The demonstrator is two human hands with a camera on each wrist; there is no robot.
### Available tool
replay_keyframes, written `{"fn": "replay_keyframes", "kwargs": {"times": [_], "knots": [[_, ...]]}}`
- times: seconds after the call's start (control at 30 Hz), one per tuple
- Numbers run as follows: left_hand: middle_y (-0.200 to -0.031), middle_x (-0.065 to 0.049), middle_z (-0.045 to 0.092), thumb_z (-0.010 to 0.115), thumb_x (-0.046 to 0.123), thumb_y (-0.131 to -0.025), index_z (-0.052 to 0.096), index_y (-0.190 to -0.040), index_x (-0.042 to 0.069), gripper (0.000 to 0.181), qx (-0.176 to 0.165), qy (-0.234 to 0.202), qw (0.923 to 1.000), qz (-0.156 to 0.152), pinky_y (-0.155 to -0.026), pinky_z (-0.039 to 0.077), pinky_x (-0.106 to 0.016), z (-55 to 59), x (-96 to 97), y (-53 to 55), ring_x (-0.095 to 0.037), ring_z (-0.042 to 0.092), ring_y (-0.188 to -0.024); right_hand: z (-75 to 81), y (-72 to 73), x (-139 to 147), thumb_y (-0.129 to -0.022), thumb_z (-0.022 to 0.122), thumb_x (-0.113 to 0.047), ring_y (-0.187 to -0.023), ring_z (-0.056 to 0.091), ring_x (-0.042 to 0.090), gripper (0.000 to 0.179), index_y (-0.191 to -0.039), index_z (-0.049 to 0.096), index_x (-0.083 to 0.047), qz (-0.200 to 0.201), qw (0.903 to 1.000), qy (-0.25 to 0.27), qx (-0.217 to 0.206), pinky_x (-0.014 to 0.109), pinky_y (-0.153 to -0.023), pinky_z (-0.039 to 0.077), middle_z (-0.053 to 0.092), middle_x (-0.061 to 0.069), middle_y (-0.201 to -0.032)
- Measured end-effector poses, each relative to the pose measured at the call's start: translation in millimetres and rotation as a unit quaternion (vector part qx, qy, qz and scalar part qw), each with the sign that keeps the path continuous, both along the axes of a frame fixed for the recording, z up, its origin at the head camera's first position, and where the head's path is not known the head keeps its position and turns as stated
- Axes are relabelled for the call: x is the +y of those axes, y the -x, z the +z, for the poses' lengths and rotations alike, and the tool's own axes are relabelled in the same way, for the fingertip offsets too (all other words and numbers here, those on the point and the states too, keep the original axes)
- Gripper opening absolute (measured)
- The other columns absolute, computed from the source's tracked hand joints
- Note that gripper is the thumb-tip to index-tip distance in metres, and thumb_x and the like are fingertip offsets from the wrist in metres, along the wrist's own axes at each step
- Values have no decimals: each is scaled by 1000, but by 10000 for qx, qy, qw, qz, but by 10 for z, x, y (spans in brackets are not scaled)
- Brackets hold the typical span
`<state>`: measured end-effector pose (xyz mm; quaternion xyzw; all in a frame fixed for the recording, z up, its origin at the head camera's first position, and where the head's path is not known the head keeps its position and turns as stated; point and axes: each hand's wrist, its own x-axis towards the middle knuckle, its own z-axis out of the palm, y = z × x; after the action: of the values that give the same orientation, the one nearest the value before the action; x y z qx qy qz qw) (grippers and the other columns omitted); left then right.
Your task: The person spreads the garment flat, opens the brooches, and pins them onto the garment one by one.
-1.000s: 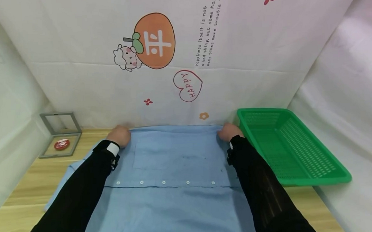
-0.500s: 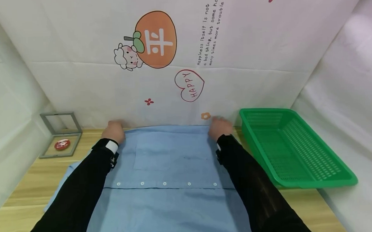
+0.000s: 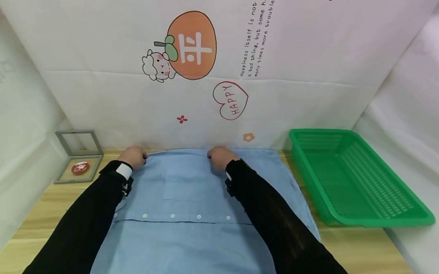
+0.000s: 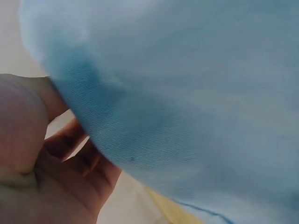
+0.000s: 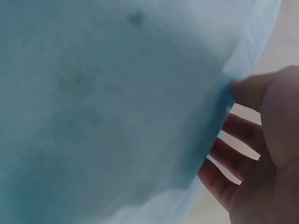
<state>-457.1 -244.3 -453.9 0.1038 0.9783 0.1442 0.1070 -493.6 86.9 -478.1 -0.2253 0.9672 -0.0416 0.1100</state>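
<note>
A light blue button-up shirt (image 3: pixel 195 252) lies spread on the wooden table, with a row of white buttons running crosswise. At its far edge, toward the left, my left hand (image 3: pixel 133 158) pinches the cloth; the left wrist view has the thumb on the near face of the fabric (image 4: pixel 187 93) and the fingers behind its edge. My right hand (image 3: pixel 222 158) grips the same far edge near the middle. In the right wrist view its thumb lies on the cloth (image 5: pixel 117 116) and the other fingertips go behind the hem. Part of the shirt extends right of that hand.
A green plastic basket (image 3: pixel 319 190) stands on the right. At the back left is a grey frame (image 3: pixel 99 158) with its lid raised and a red round item (image 3: pixel 80 168) inside. A printed white cloth wall (image 3: pixel 130 108) rises directly behind the shirt.
My right hand has moved left along the far edge, from the right part to the middle. The left hand and the shirt have shifted slightly left. The head view has turned a little.
</note>
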Motion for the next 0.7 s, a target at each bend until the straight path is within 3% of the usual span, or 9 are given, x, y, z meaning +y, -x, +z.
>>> {"fn": "replay_keyframes", "kwargs": {"times": [0.13, 0.3, 0.53, 0.6, 0.7], "knots": [[-109, -26, 65, 55, 0, -96, 66, -111, -10, 21, 172, 10, 9998, 44, -79, 50, -46, -68, 35, 17, -37, 62, -94, 19, -50, 9, -101, 53, -13, -127, 51, 19, 35, -135, 63, -12, -180, 9996, 88, -175, 32, -106, 39, 61, 4, -134], [-95, -25, 62, 50, -3, -96, 52, -104, -11, 12, 497, -49, 9982, 321, -69, 49, -46, -115, 6, 55, -36, 61, -80, 30, -90, 36, -101, 56, -13, -129, 50, 19, 38, -138, 61, -13, -173, 9995, 187, -211, 32, -107, 38, 61, 3, -135], [-97, -31, 63, 48, 7, -103, 50, -111, -11, 20, 949, -224, 9909, 926, -70, 50, -53, -190, 13, -14, -45, 63, -86, 35, -132, 17, -100, 54, -11, -130, 49, 18, 40, -140, 60, -16, -264, 9993, 175, -190, 32, -106, 38, 60, 2, -137], [-98, -33, 62, 46, 9, -104, 53, -109, -12, 23, 904, -298, 9901, 1031, -69, 50, -53, -202, -17, -12, -44, 63, -84, 11, -121, 17, -100, 54, -11, -130, 49, 18, 41, -140, 60, -17, -288, 9991, 201, -234, 32, -106, 38, 59, 2, -137], [-94, -31, 62, 42, 12, -102, 59, -93, -10, 29, 628, -418, 9914, 1074, -66, 49, -49, -160, -94, 47, -39, 60, -76, -14, -89, 32, -99, 54, -11, -130, 49, 18, 42, -140, 60, -18, -344, 9987, 210, -300, 32, -106, 38, 59, 2, -138]]}}
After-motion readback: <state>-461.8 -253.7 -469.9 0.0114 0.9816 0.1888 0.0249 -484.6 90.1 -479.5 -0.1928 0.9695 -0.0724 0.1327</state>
